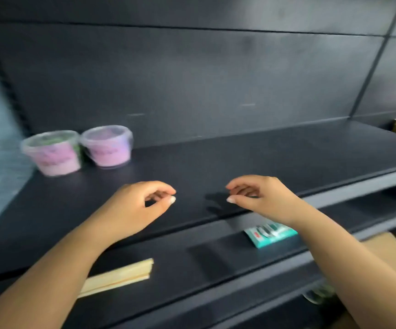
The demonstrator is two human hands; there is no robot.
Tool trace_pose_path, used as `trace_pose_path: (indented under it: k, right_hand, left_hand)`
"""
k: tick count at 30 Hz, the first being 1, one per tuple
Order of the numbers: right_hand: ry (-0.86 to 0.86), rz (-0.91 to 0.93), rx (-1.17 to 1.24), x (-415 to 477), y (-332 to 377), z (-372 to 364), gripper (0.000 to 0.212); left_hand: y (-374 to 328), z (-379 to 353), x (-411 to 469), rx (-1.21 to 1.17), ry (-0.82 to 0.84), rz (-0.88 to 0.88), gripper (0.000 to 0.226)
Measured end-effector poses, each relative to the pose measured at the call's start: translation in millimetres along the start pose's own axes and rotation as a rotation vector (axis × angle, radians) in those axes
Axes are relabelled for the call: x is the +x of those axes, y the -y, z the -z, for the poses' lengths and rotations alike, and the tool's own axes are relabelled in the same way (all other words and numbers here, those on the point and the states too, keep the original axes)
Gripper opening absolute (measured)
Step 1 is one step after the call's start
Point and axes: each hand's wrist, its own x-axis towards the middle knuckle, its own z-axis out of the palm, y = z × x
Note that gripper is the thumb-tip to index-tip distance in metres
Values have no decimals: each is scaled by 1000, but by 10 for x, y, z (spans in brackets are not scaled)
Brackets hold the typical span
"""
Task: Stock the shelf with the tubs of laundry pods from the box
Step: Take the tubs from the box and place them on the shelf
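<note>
My left hand (133, 210) and right hand (263, 200) hung empty, fingers loose, above the shelf (239, 162); the box (387, 252) lay lower right, nearer my right hand.

Inside a shop: dark metal shelves (263, 157) rise in tiers against a panelled back wall (192, 79), with a slotted upright (9, 91) at the left. Two clear tubs (108, 146) of pink goods stand side by side on the upper tier, a teal packet (271, 235) lies on the tier below, and a cardboard box (387, 252) sits at lower right.
</note>
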Motion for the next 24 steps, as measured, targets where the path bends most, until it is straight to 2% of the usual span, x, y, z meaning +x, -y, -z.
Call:
trace_pose_path:
  k: [3,6,11,13,16,24]
  right_hand:
    - [-114,-101,-121,-912,-485,545,16]
    - [-230,-292,-206,-1892,-1010,988,22]
    - [-391,-656,-181,-3161,-1725,1315,16]
    - [-479,-810,-173,-3686,-1991,1394,14]
    - [-580,-990,-131,-4175,-2346,1377,17]
    - [-659,-1382,16,-4872,-3180,1425,10]
  left_hand:
    - [-687,-788,19,-66,114,-128,20]
    - [-1210,-1654,57,-52,293,-227,20]
    - [-1739,-2857,105,-152,533,-233,25]
    - [-2003,-3427,120,-130,688,-259,20]
    - [-2220,-4069,183,-65,836,-276,16]
    - [-2748,-5772,593,-41,1050,-341,10]
